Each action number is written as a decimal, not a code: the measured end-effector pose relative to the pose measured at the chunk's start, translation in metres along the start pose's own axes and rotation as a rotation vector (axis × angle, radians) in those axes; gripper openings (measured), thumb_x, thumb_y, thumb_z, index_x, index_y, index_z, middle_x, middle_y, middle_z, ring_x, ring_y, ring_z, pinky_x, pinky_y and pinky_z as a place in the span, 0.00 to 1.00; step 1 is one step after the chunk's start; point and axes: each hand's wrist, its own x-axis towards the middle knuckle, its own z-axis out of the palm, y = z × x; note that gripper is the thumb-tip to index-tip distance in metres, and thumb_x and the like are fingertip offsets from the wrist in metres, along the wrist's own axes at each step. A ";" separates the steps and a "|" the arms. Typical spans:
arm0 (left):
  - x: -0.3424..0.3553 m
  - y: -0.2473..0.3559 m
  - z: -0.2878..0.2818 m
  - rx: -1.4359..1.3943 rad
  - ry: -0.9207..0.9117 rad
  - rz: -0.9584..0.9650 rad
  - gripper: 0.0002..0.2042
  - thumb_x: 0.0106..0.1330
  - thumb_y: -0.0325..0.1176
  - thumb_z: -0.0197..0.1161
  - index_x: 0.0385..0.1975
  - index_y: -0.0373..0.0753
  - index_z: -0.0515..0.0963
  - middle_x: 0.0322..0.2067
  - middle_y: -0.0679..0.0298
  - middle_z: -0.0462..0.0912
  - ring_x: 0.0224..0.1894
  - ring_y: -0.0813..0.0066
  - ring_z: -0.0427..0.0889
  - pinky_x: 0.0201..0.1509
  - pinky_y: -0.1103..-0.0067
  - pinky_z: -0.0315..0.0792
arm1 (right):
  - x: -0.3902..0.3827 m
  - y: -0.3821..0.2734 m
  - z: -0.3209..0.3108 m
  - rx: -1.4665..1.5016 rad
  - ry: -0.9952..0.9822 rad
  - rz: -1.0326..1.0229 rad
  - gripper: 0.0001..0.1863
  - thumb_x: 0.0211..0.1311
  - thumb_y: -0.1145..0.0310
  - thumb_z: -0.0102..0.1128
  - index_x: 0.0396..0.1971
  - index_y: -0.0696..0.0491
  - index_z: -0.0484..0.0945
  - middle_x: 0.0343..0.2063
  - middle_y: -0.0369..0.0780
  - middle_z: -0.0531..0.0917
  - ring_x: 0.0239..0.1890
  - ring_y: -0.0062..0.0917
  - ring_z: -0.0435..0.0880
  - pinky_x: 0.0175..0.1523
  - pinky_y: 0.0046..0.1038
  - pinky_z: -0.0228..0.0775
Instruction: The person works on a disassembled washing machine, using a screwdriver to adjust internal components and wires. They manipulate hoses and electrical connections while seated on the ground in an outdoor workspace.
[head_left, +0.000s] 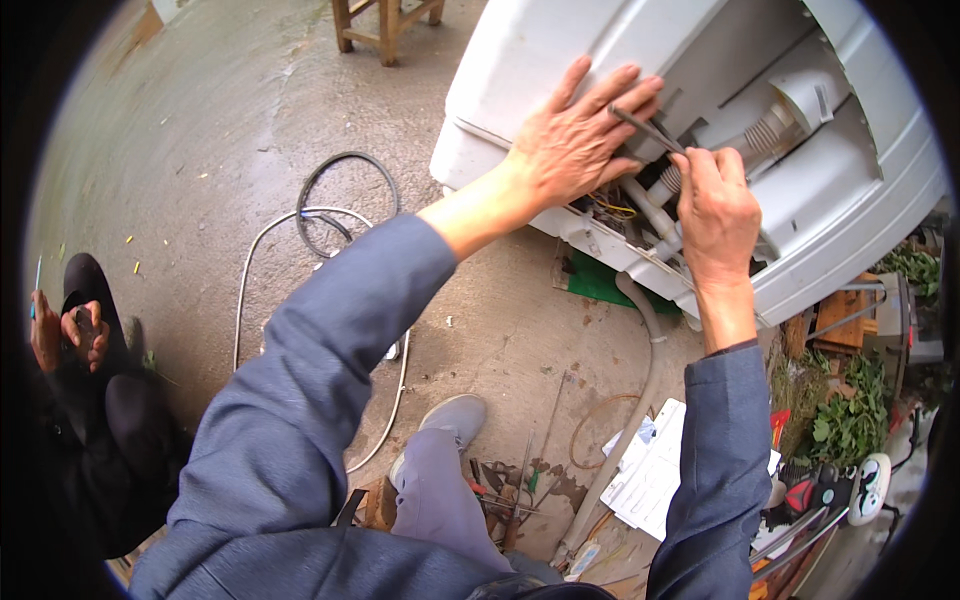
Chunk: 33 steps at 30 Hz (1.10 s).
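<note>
A large white appliance that looks like a washing machine [590, 60] lies tipped at the upper right, its underside opening facing me. Flat against its casing rests my left hand [575, 145], fingers spread, holding nothing. My right hand [718, 205] is closed round a thin dark metal rod [645, 128] at the opening; its grip end is hidden in my fist. The rod's free end reaches across to my left fingers. Inside the opening are a ribbed hose [768, 132], white pipes [650, 208] and loose yellow wires [615, 207].
A grey drain hose [645, 390] runs down from the appliance. Coiled cable [350, 160], papers [650, 475] and several hand tools [510, 500] lie on the concrete. Another person's hands [85, 335] hold a small dark object at the left. A wooden stool [388, 30] stands beyond.
</note>
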 end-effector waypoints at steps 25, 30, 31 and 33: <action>0.012 0.064 0.037 -0.473 0.125 -0.276 0.33 0.62 0.30 0.59 0.68 0.22 0.61 0.67 0.35 0.62 0.69 0.37 0.65 0.73 0.56 0.62 | 0.008 -0.016 -0.006 0.502 -0.003 0.364 0.12 0.62 0.70 0.70 0.42 0.57 0.80 0.30 0.42 0.84 0.29 0.32 0.86 0.33 0.32 0.78; 0.012 0.064 0.039 -0.555 0.138 -0.256 0.30 0.65 0.30 0.60 0.67 0.25 0.64 0.68 0.35 0.60 0.69 0.38 0.64 0.70 0.58 0.65 | 0.004 -0.005 -0.011 -0.048 -0.121 -0.076 0.12 0.55 0.66 0.74 0.34 0.55 0.80 0.30 0.39 0.81 0.33 0.36 0.85 0.33 0.36 0.78; 0.014 0.064 0.041 -0.591 0.153 -0.263 0.30 0.65 0.31 0.60 0.67 0.27 0.65 0.68 0.35 0.59 0.70 0.38 0.63 0.70 0.58 0.64 | 0.005 -0.004 -0.009 -0.100 -0.184 -0.080 0.12 0.56 0.65 0.74 0.31 0.55 0.80 0.30 0.39 0.80 0.32 0.36 0.84 0.33 0.37 0.78; 0.022 0.065 0.043 -0.661 -0.012 -0.305 0.30 0.65 0.32 0.61 0.67 0.29 0.66 0.70 0.36 0.57 0.71 0.39 0.61 0.71 0.58 0.64 | 0.009 -0.007 -0.001 -0.034 -0.157 -0.023 0.16 0.60 0.61 0.72 0.21 0.54 0.77 0.25 0.38 0.81 0.27 0.34 0.83 0.30 0.36 0.75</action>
